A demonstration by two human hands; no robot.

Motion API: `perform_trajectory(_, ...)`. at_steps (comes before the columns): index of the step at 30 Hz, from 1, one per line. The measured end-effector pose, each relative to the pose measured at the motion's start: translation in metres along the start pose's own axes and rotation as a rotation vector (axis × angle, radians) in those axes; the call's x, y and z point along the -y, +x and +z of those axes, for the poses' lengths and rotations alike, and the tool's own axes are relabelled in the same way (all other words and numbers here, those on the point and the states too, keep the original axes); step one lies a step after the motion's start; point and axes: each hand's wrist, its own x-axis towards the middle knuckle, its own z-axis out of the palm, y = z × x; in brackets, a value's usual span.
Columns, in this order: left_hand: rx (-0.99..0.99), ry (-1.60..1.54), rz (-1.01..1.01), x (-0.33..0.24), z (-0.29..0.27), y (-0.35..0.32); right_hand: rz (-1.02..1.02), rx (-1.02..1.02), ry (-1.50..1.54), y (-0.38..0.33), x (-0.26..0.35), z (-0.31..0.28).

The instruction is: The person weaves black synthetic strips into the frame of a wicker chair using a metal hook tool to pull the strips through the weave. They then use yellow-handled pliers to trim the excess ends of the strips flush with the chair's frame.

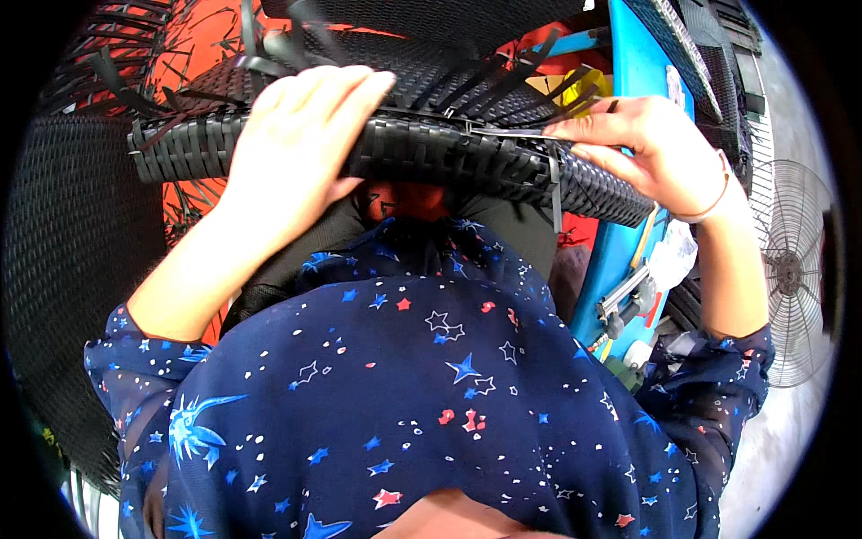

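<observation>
A woven black wicker edge (422,148), thick and rounded, lies crosswise in front of me above my lap. My left hand (301,135) is wrapped over it left of the middle, fingers on its far side and thumb at its near side. On the right, my right hand (651,144) pinches a thin, shiny, flat piece (512,134), whose other end reaches the weave along the top of the edge. I cannot make out whether that piece is a strip or a slim tool. Loose black strips (485,85) stick up behind the edge, and one strip (555,189) hangs down in front.
A blue tray-like surface (597,292) on the right holds a metal-and-grey tool (628,292) and crumpled clear plastic (675,256). Red sheeting (199,56) with scattered black strips lies beyond. Woven black panels (76,234) stand left; a fan (790,269) stands far right.
</observation>
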Motion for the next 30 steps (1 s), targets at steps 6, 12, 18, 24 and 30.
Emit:
perform_trajectory(6,0.094,0.011,0.078,0.012,0.004,-0.003,-0.014,0.054,0.041,0.011,-0.004,-0.010)
perform_trajectory(12,0.088,0.004,0.091,0.012,0.008,-0.004,0.134,-0.152,0.138,-0.008,0.007,0.039)
perform_trajectory(18,0.073,-0.013,0.083,0.017,0.011,-0.002,0.198,-0.370,-0.067,-0.014,0.030,0.065)
perform_trajectory(24,0.048,-0.022,0.078,0.018,0.010,-0.002,0.299,-0.349,-0.065,-0.013,0.046,0.064)
perform_trajectory(30,0.019,-0.072,0.068,0.018,0.008,-0.005,0.489,-0.313,0.188,-0.023,0.074,0.088)
